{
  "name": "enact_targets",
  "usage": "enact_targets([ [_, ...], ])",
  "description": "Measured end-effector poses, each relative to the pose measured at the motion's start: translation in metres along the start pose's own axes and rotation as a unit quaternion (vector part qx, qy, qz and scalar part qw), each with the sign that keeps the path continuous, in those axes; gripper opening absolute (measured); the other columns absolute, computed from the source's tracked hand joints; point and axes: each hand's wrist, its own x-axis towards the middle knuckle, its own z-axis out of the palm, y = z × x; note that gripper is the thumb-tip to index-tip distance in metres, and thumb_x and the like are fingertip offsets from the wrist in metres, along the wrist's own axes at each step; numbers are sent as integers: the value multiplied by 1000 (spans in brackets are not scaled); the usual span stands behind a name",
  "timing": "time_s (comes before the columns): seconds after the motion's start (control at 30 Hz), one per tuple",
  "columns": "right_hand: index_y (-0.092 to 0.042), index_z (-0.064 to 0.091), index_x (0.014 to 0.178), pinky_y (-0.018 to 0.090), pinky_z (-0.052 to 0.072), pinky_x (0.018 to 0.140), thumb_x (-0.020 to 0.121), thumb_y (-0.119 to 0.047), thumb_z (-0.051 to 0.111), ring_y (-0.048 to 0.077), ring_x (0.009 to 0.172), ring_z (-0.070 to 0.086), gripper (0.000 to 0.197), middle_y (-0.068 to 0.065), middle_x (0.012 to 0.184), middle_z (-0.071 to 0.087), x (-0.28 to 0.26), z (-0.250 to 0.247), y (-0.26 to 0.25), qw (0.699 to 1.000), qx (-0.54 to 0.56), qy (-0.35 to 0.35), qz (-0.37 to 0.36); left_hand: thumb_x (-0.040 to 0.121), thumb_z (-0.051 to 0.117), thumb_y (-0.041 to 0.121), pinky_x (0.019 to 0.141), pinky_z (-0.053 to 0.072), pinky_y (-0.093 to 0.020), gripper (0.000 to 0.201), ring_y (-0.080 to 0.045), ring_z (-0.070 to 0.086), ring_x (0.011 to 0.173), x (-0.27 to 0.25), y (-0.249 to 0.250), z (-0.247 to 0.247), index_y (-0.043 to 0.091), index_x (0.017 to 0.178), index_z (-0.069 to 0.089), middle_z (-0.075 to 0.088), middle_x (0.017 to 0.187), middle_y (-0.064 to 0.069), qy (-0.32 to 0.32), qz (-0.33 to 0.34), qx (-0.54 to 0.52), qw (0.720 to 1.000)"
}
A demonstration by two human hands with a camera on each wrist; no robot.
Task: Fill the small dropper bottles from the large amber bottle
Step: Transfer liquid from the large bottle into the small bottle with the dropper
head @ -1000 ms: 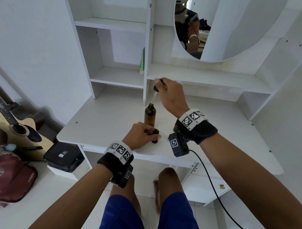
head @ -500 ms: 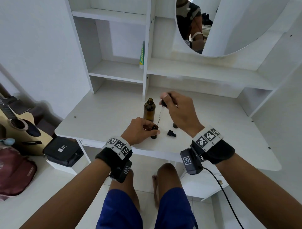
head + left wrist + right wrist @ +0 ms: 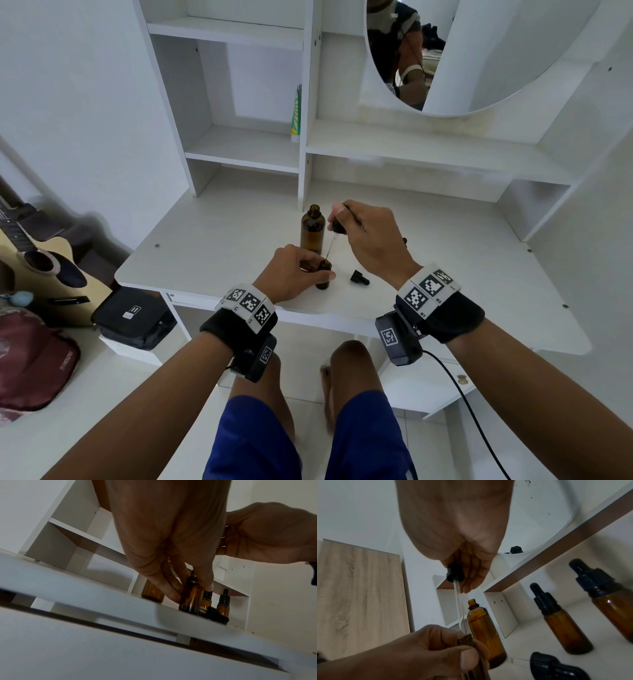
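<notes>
The large amber bottle (image 3: 312,233) (image 3: 483,630) stands uncapped on the white desk (image 3: 212,240). In front of it my left hand (image 3: 297,274) (image 3: 187,588) grips a small open amber dropper bottle (image 3: 323,274) (image 3: 191,599) standing on the desk. My right hand (image 3: 363,236) (image 3: 464,568) pinches a black-capped dropper (image 3: 337,228) (image 3: 455,574); its glass pipette (image 3: 459,609) points down, and its tip sits at the small bottle's mouth (image 3: 465,639). Two capped small dropper bottles (image 3: 565,626) (image 3: 611,599) stand to the right.
A loose black dropper cap (image 3: 359,277) (image 3: 556,668) lies on the desk right of the held bottle. Shelves (image 3: 246,150) and a round mirror (image 3: 479,51) rise behind. A guitar (image 3: 37,267) and black pouch (image 3: 133,318) sit at the left.
My right hand carried the dropper from above the large bottle down and toward me, and the pipette tip now sits at the small bottle's mouth. The left hand kept its hold.
</notes>
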Motion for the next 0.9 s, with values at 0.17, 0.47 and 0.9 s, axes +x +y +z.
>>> enact_targets([
  [0.17, -9, 70, 89, 48, 56, 72, 103, -32, 47, 25, 71, 68, 35, 4, 75, 71, 1, -1, -1, 1000, -1, -15, 13, 78, 79, 36, 84, 52, -21, 31, -7, 68, 87, 0, 0, 0, 20, 104, 77, 75, 96, 3, 1, -2, 2, 1000],
  [0.47, -8, 68, 90, 46, 54, 70, 103, -32, 48, 29, 71, 67, 34, 9, 74, 70, 0, 1, -3, 1000, -18, -20, 2, 79, 78, 36, 73, 45, -9, 32, -4, 67, 84, 0, 1, 0, 18, 106, 76, 74, 95, 3, 1, 6, 14, 1000],
  [0.9, -7, 68, 92, 44, 53, 71, 102, -35, 47, 29, 73, 67, 36, 9, 75, 70, 5, -3, -10, 1000, -20, -13, 11, 77, 80, 37, 83, 53, -22, 31, -7, 69, 86, 0, -1, 0, 20, 102, 77, 75, 94, 3, 5, 5, -3, 1000],
])
